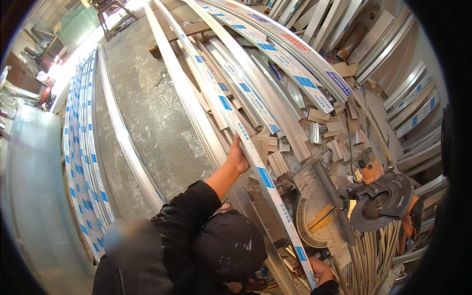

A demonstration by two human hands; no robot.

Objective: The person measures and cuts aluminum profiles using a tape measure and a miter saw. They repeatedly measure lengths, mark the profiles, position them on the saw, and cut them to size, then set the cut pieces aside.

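My left hand (237, 158) is closed on the edge of a long aluminium profile (264, 177) covered in white and blue film. Near its lower end, my right hand (320, 270) is wrapped around the same profile, its fingers partly hidden beneath it. The bar slants from the lower right up to the far top of the head view. Just right of it, on the floor, stands a mitre saw with a round grey turntable (306, 227) and a dark blade guard (381, 200). A bare silver profile (196, 118) runs alongside on the left.
More film-covered profiles (295, 69) lie to the right on a wooden support (184, 33). Short offcuts (278, 163) litter the floor by the saw. Wrapped bars (86, 167) and a glass sheet (42, 196) are at the left. Upright bars (418, 118) line the right side.
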